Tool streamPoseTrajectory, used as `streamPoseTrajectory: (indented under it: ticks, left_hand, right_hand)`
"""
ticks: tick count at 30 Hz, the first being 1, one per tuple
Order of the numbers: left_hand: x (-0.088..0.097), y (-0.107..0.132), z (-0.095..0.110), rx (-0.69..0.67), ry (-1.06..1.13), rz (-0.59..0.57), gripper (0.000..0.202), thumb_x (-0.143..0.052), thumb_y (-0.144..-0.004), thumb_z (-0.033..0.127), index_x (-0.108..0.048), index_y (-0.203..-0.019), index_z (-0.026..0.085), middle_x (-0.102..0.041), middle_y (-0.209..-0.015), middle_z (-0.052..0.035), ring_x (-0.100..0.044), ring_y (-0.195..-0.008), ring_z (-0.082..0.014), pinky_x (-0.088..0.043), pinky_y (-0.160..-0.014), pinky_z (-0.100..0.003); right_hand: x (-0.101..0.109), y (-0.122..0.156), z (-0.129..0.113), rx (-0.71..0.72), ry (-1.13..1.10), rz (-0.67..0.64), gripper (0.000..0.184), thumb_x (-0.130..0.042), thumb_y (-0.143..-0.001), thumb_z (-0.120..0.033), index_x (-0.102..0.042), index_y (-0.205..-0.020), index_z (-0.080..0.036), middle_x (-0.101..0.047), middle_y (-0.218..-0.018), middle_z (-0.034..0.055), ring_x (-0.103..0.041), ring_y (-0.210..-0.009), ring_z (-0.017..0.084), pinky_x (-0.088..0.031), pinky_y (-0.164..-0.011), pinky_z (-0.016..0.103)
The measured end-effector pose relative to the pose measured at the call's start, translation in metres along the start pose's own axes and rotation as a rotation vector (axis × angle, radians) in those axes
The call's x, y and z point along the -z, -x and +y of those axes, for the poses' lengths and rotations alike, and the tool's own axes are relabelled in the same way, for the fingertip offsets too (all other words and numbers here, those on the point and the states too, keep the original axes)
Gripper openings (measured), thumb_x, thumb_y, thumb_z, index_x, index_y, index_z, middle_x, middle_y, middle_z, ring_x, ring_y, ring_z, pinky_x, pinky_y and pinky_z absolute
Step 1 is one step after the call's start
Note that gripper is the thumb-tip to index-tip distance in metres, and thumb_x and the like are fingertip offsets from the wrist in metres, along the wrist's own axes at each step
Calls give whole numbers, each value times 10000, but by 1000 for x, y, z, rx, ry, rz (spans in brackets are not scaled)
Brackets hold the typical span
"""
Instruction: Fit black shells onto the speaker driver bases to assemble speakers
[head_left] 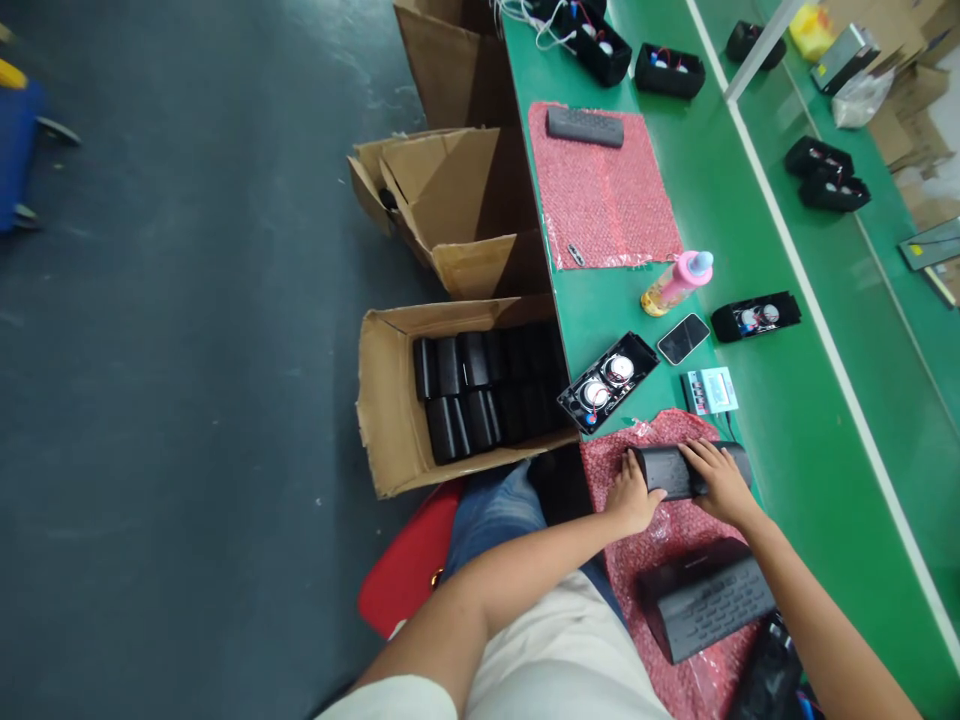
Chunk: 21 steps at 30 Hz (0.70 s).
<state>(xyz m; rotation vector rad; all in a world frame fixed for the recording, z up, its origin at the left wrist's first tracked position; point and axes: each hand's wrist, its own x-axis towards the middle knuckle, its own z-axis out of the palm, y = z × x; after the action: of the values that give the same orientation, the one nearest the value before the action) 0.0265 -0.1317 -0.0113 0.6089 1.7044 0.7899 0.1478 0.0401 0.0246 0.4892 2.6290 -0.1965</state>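
Note:
A black speaker case point(666, 472) lies lengthwise on pink bubble wrap point(626, 560) at the bench edge, both hands on it. My left hand point(632, 497) grips its near-left end, thumb on the side facing me. Over its right half, my right hand point(716, 482) has its fingers curled across the top. Closer to my body rests a second dark case point(709, 600) with a pattern of raised marks on its face. Beyond my left hand, an opened speaker shell point(609, 382) shows two round white-backed drivers and red wires. The underside of the held case is hidden.
Left of the bench stands a cardboard box point(390, 400) with several black cases. A small meter point(709, 391), a phone point(683, 339) and a pink-topped bottle point(676, 284) stand or lie ahead. Another bubble-wrap sheet point(607, 205) and more open shells point(756, 316) are farther along.

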Motion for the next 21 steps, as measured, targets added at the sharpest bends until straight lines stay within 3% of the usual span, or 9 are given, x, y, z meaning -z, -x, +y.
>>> streamPoseTrajectory:
  ticks: [8, 11, 13, 15, 17, 19, 20, 21]
  left_hand:
    - [1, -1, 7, 49, -15, -31, 913, -538, -816, 337, -18, -1461, -47, -53, -1551, -239, -120, -1437, -320, -162, -1160, -377]
    - [1, 0, 11, 80, -23, -37, 914, -535, -817, 322, 0, -1462, -43, -32, -1557, -224, -112, -1439, -314, -175, -1158, -380]
    - [1, 2, 12, 98, -26, -42, 906, -525, -822, 314, 9, -1463, -39, -29, -1559, -217, -117, -1440, -306, -187, -1155, -370]
    - [2, 3, 13, 104, -29, -51, 903, -520, -825, 317, 12, -1465, -31, -34, -1561, -210, -131, -1439, -300, -198, -1152, -360]
    - [4, 4, 13, 97, -34, -59, 902, -513, -826, 325, 16, -1467, -24, -32, -1562, -202, -136, -1438, -296, -200, -1153, -362]
    - [5, 5, 13, 90, -39, -60, 897, -501, -829, 333, 17, -1468, -23, -21, -1562, -196, -128, -1440, -297, -194, -1155, -371]
    - [5, 5, 12, 86, -41, -59, 893, -495, -830, 336, 16, -1467, -26, -16, -1561, -197, -125, -1440, -298, -190, -1156, -374]
    - [6, 5, 12, 83, -41, -58, 890, -491, -830, 337, 12, -1466, -30, -14, -1560, -200, -124, -1440, -300, -185, -1158, -374]
  right_hand:
    - [3, 1, -8, -1, 51, -19, 853, -519, -619, -92, -316, -1439, -210, -351, -1481, 97, -247, -1384, 293, -238, -1091, 554]
    - [8, 0, -13, -25, 65, -28, 833, -554, -643, -101, -318, -1435, -209, -300, -1498, 146, -216, -1394, 332, -228, -1054, 634]
    - [25, 0, -11, -50, 67, 19, 793, -614, -687, -198, -331, -1427, -217, -236, -1516, 175, -173, -1397, 388, -220, -1000, 711]
    - [53, 3, -5, -140, 65, 241, 743, -627, -750, -369, -343, -1420, -216, -197, -1527, 177, -134, -1399, 418, -194, -984, 741]
    - [84, 7, 2, -320, 76, 636, 714, -554, -818, -489, -327, -1428, -195, -213, -1525, 166, -123, -1408, 395, -162, -1037, 696]
    - [102, 8, 3, -555, 100, 990, 692, -452, -880, -510, -274, -1453, -165, -225, -1523, 165, -109, -1420, 355, -132, -1091, 623]
    - [102, 6, 0, -694, 86, 1059, 689, -383, -910, -507, -218, -1473, -147, -190, -1533, 174, -76, -1425, 350, -107, -1095, 623]
    - [96, 2, -6, -823, 49, 1039, 685, -308, -932, -500, -160, -1488, -128, -141, -1542, 190, -44, -1426, 357, -83, -1082, 651]
